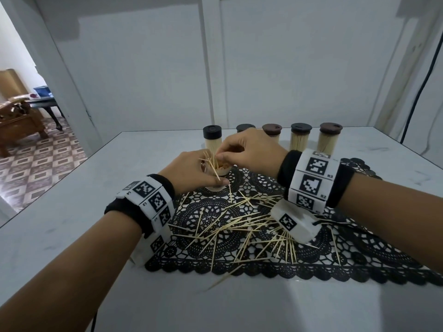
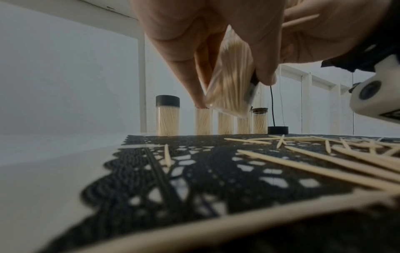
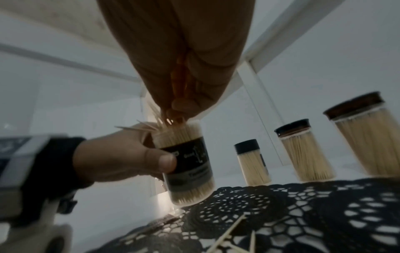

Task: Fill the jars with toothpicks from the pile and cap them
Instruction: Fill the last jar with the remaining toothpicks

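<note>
My left hand [image 1: 194, 170] grips an open clear jar [image 3: 186, 164], tilted, its base near the black lace mat [image 1: 359, 248]; the same jar [image 2: 231, 85] shows packed with toothpicks in the left wrist view. My right hand [image 1: 249, 149] pinches a few toothpicks [image 3: 168, 123] at the jar's mouth, and some stick out at angles. A loose toothpick pile [image 1: 247, 226] lies spread on the mat below my wrists. Several capped, filled jars [image 1: 299, 136] stand in a row at the back. A loose black cap [image 2: 278, 130] sits on the mat's far edge.
The white table [image 1: 72, 224] meets white walls at the back and right. A black cable [image 1: 419, 92] hangs at the right. The table's left edge [image 1: 60, 178] drops to a patterned floor with a wooden chair [image 1: 16, 121].
</note>
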{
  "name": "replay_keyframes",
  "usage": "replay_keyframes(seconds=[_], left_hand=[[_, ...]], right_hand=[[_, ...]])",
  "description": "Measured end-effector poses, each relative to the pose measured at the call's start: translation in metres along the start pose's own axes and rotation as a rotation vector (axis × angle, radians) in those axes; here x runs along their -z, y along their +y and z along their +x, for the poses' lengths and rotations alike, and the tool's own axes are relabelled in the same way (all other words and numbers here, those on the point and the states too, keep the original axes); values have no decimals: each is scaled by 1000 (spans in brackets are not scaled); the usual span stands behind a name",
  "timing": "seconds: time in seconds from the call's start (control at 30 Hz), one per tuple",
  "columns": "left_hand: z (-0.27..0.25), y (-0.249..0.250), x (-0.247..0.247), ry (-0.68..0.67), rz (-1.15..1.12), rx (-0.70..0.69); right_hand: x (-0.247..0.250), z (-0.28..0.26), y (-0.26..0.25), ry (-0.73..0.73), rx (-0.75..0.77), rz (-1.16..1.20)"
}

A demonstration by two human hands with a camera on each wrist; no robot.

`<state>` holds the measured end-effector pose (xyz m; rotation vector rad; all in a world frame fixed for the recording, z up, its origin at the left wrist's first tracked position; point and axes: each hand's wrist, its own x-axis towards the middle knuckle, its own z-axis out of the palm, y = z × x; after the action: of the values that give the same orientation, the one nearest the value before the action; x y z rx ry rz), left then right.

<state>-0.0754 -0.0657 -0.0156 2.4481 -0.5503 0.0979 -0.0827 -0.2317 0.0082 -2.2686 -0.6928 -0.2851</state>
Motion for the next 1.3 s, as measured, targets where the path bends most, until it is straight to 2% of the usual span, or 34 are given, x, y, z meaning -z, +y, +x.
replay_keyframes(seconds=[0.13, 0.2, 0.23, 0.33, 0.4, 0.67, 0.8, 0.9, 0.97, 1.03, 1.2, 1.3], left_hand=[[0, 0, 0, 10, -31, 6], [0, 0, 1, 17, -35, 7], [0, 0, 2, 18, -34, 4], [1, 0, 1, 29, -37, -5], [1, 0, 1, 30, -32, -23], [0, 2, 1, -14, 93, -77], [-1, 3, 1, -5, 56, -84], [-1, 3, 2, 8, 15, -60], [-1, 4, 3, 10, -14, -54], [-2, 5, 3, 16, -39, -53], [-1, 4, 3, 73, -86, -46], [-2, 5, 3, 90, -122, -52]], right_hand=[[6, -2, -4, 124, 3, 163], [11, -2, -6, 148, 29, 101], [13, -2, -8, 88, 41, 24], [14, -4, -6, -269, 31, -319], [9, -5, -2, -336, 64, -437], [-11, -2, -4, -53, 278, -275], [-15, -1, -1, 51, 343, -239], [-16, 0, 1, 171, 347, -232], [-13, 0, 4, 230, 285, -195], [-11, -1, 5, 242, 259, -188], [-17, -7, 8, 273, 392, -369], [-17, -11, 11, 173, 325, -486]])
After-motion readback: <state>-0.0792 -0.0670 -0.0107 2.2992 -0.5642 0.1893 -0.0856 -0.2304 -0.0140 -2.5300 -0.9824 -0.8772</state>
